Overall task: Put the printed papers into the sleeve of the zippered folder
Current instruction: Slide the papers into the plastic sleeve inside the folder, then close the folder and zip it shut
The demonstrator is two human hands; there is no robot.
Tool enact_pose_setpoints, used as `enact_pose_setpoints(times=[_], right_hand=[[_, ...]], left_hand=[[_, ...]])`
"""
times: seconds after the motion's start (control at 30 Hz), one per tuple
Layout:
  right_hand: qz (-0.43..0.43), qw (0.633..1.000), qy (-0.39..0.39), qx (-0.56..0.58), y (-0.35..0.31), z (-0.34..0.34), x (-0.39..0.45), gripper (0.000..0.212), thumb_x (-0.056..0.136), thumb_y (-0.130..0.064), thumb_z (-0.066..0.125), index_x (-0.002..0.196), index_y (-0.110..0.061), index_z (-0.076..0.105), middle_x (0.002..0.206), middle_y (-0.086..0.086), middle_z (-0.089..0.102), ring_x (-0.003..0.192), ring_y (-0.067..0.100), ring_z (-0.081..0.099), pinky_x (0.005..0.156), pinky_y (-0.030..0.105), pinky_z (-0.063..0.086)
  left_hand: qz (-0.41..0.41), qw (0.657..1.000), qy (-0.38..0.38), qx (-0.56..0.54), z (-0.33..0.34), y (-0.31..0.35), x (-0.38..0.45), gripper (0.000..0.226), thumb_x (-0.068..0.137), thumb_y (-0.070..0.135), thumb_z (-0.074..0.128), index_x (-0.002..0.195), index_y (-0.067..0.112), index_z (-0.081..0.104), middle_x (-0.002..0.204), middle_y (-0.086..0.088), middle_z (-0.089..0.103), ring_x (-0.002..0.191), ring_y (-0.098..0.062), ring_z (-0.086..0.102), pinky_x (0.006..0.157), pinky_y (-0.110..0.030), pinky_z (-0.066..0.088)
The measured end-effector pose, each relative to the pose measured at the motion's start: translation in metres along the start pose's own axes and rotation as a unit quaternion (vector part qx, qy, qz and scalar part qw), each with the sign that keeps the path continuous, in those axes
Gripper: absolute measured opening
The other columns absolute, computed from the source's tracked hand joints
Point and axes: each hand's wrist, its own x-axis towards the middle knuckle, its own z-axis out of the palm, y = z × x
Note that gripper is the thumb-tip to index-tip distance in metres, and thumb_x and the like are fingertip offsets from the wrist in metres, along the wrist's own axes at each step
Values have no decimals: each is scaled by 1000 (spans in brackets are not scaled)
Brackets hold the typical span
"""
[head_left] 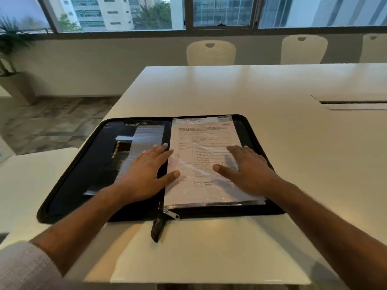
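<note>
A black zippered folder lies open flat on the white table. On its right half a clear plastic sleeve holds the printed papers, text facing up. My left hand rests flat across the folder's spine, its thumb on the sleeve's left edge. My right hand lies flat on the right part of the sleeve, fingers spread. Neither hand grips anything. A black zipper pull strap hangs off the folder's near edge.
A white sheet lies on the table between the folder and me. A cable slot is cut in the table at the right. White chairs stand at the far side; a potted plant is at far left.
</note>
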Motion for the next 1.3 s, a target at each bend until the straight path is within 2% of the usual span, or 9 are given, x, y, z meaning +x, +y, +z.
enact_pose_setpoints(times=[0.17,0.33,0.43,0.53,0.77,0.9,1.0,1.13,1.3], right_hand=[[-83,993,73,29,-30,-5,-37,56,88,-60,50,134,-28,49,139,-6,49,130,14,38,109,39,24],[-113,985,84,96,-59,10,-68,30,91,-44,57,117,-30,60,118,-12,57,109,5,40,101,30,29],[-119,982,84,122,-74,28,-70,23,89,-41,60,108,-29,66,100,-14,58,94,1,45,85,23,41],[-127,982,72,121,-94,41,-69,22,90,-38,61,107,-27,69,93,-13,60,86,4,51,78,18,44],[-95,985,63,127,-110,59,-62,21,89,-30,64,108,-24,70,95,-11,60,85,7,53,80,19,46],[-82,984,57,148,-108,62,-61,19,89,-23,65,106,-24,71,93,-12,58,82,6,53,77,17,46],[-76,982,58,161,-107,63,-60,18,89,-21,65,105,-24,72,92,-10,60,84,7,55,79,21,48],[-74,981,51,173,-107,63,-60,18,89,-21,65,105,-23,73,91,-9,60,84,7,56,76,18,47],[-69,981,35,177,-105,58,-60,19,90,-22,65,107,-25,72,90,-11,59,82,6,56,70,13,45]], left_hand=[[-45,980,185,-56,-3,16,-71,52,80,70,53,121,39,59,139,9,49,131,-16,39,110,-55,29],[-204,923,325,-42,-17,-34,-112,39,76,58,65,106,33,66,118,-6,60,107,-29,56,89,-57,48],[-387,877,283,23,-22,-83,-118,63,71,65,63,118,24,62,123,-22,54,111,-46,51,91,-59,45],[-468,863,191,-7,-16,-108,-117,85,71,76,58,125,11,55,123,-29,50,114,-49,46,94,-55,40],[-480,863,148,-60,-20,-122,-112,72,75,73,57,93,4,67,87,-20,63,88,-39,57,86,-48,48],[-406,860,245,-191,-29,-114,-117,50,79,52,71,92,4,72,75,-14,67,74,-32,62,70,-41,52],[-325,792,375,-355,-42,-94,-116,39,80,32,75,109,7,70,86,-10,70,81,-28,68,66,-33,50],[-253,697,517,-429,-66,-53,-106,33,82,19,72,115,16,66,99,-2,69,85,-17,67,68,-24,51],[-162,679,539,-471,-78,2,-102,22,81,23,74,101,28,68,89,9,71,83,-13,70,79,-37,58]])
